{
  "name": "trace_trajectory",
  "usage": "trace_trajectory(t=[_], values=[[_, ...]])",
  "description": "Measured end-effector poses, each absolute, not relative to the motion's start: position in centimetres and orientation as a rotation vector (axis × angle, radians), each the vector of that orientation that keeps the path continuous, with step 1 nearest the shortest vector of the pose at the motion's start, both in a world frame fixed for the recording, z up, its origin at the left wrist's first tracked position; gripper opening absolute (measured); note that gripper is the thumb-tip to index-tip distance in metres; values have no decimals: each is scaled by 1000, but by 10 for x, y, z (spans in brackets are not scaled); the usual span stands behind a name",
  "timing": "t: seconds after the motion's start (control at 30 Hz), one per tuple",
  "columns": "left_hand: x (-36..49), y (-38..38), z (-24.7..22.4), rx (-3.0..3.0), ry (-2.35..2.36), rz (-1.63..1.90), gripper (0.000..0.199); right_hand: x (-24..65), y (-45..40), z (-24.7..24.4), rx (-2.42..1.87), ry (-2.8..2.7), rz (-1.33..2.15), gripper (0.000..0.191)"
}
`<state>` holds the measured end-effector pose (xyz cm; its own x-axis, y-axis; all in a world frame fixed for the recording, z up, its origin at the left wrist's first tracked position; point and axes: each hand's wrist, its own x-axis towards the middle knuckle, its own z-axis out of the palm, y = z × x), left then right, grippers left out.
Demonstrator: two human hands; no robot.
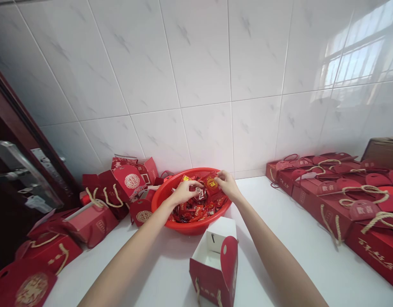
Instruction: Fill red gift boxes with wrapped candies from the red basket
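Red packet (212,185), glossy, yellow-lettered, at two o'clock in basket (190,229); right hand (227,185) pinches its edge. Left hand (184,193) half-curled, grip unclear.

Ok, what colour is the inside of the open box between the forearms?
The open box is white inside; the head view shows it.

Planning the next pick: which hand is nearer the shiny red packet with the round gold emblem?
Right. The right hand has its fingertips at the packet's right edge; the left hand is over the red plastic basket, left of the packet.
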<state>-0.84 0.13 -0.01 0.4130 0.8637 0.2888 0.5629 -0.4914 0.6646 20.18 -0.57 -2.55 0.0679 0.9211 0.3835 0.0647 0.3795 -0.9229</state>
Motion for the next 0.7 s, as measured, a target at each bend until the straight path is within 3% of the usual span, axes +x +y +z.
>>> trace_trajectory(t=[0.17,0.7], values=[[-7,1,1,2107,1203,995,42,203,0,-31,-1018,-1330,784,16],[2,-12,10,2138,1104,935,38,198,-9,-22,-1109,-1360,901,13]])
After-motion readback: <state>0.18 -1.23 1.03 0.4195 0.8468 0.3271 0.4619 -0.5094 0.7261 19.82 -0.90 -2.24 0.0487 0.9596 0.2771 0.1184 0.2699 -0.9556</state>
